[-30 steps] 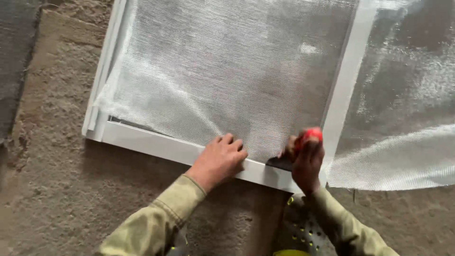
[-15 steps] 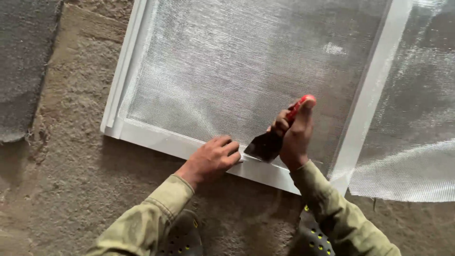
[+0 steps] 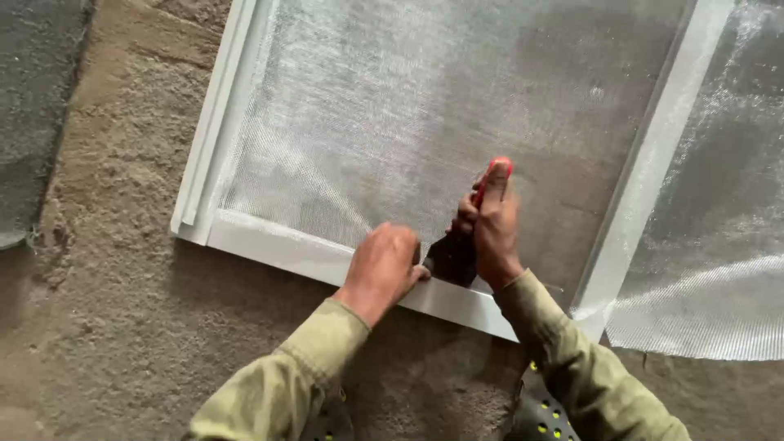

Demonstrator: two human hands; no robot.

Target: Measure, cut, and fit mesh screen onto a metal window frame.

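Rough concrete floor [image 3: 122, 327], white frame [image 3: 269, 245] lying flat on it, mesh [image 3: 392, 122] stretched across, left hand [image 3: 384, 265] closed, knuckles pressed on frame's near rail, red-handled scraper [image 3: 457, 249] blade at rail edge, right hand [image 3: 494, 224] grip wrapped around its handle, loose mesh far right.

Rough, sandy concrete floor [image 3: 122, 327] fills the view — pitted and brown-grey. At 9 o'clock lies a darker grey patch [image 3: 37, 122]. Light is soft, even daylight.
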